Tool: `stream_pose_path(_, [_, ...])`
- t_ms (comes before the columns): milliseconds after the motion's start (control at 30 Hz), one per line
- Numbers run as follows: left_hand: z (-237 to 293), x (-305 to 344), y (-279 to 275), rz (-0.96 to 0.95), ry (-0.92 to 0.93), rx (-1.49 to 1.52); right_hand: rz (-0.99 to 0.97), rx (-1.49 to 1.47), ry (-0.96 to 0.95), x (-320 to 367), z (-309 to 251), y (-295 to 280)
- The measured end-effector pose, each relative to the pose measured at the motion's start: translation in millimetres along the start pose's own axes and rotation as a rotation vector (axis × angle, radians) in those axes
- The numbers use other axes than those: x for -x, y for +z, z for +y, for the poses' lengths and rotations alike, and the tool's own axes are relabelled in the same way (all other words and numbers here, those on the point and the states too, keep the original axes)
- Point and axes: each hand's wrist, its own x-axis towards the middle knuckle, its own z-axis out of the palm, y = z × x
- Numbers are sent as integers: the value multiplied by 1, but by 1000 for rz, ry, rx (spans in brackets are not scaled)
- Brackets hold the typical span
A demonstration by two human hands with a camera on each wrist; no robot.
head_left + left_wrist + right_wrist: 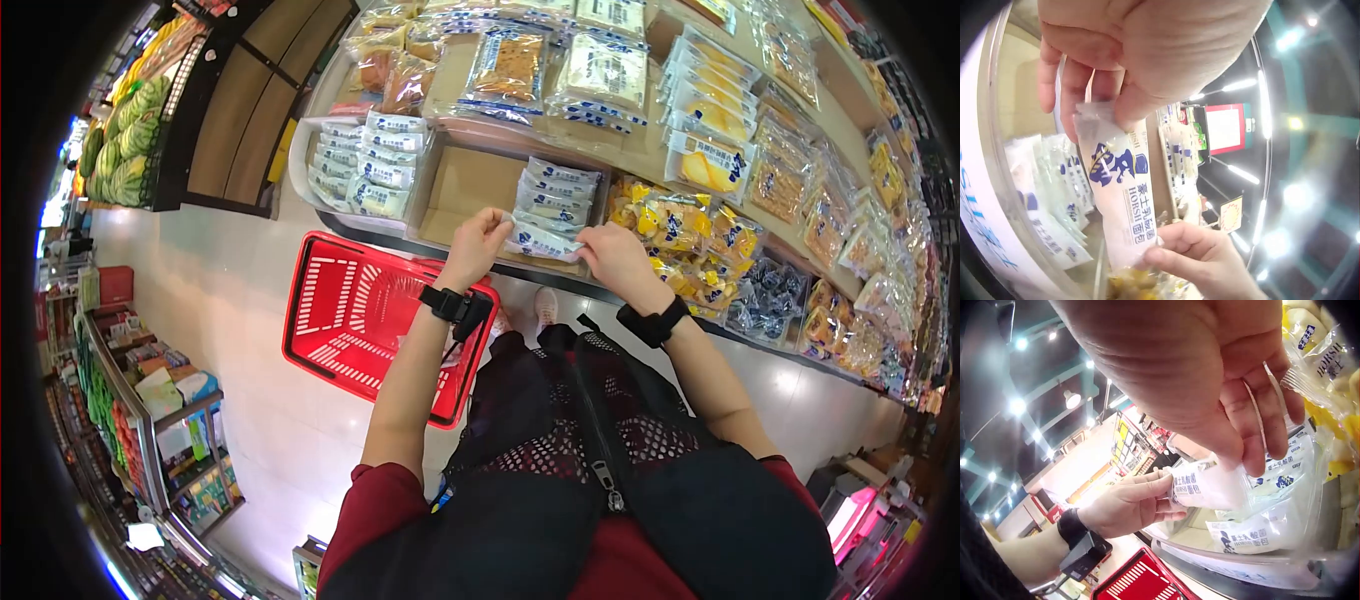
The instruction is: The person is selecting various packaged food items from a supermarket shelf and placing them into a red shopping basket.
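Observation:
A slim white plastic bread packet (542,241) with blue print is stretched between both hands over the front edge of a shelf box. My left hand (474,250) pinches one crimped end of it between thumb and fingers. At the opposite end my right hand (628,265) pinches the other crimped end. The left wrist view shows the packet (1124,187) face on, with a blue cartoon figure and "HORSH" lettering. Several matching bread packets (558,190) stand in a row in the box just behind it.
A red shopping basket (385,290) is below and left of the hands. Left on the shelf is a box of similar white packets (385,170); bare cardboard (465,185) shows beside the row. Yellow-wrapped packets (690,230) and dark blue ones (768,300) lie to the right.

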Motion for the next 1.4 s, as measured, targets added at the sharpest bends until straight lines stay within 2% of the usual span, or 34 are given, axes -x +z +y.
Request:
stream_pose_path(33, [1, 0, -2, -5, -9, -162, -17, 96, -68, -1, 0, 2])
stream_pose_path(67, [0, -1, -3, -14, -5, -168, -35, 192, -136, -2, 1, 4])
stream_pose_path(133, [-6, 1, -3, -30, -14, -466, -38, 253, -152, -4, 4, 10])
stream_pose_path(267, [-13, 1, -2, -66, -45, -535, -72, 353, -153, -5, 12, 26])
stream_pose_path(433, [-13, -7, 1, -168, -54, -805, -91, 424, -159, -6, 13, 36])
stream_pose_path(700, [-14, -8, 0, -229, -142, -888, -170, 456, -160, -4, 9, 36])
stream_pose_path(767, [-4, 4, -8, -213, -171, -902, -102, 385, -132, 3, 4, 32])
stream_pose_path(833, [5, 28, -27, 122, 331, -754, -102, 301, -103, 5, -15, 9])
stream_pose_path(867, [7, 44, -39, 142, 295, -756, -92, 237, -116, 8, -25, -4])
stream_pose_path(933, [6, 74, -65, 549, 207, -555, -35, 84, -160, 16, -34, -16])
stream_pose_path(1000, [-32, 109, -94, 707, 43, -468, -54, -2, -161, 25, -42, -22])
stream_pose_path(1033, [-65, 128, -104, 762, -109, -322, -32, -12, -153, 28, -48, -26])
stream_pose_path(1100, [-161, 165, -122, 716, -417, -439, -20, -26, -154, 30, -48, -27])
stream_pose_path(1167, [-242, 202, -117, 586, -613, -580, -6, 5, -161, 32, -45, -27])
stream_pose_path(1200, [-245, 209, -110, 592, -621, -571, -16, 8, -168, 34, -47, -28])
stream_pose_path(1267, [-248, 223, -91, 404, -877, -522, -59, 29, -136, 38, -51, -29])
stream_pose_path(1400, [-309, 238, -58, 411, -894, -487, -126, 117, -81, 44, -44, -28])
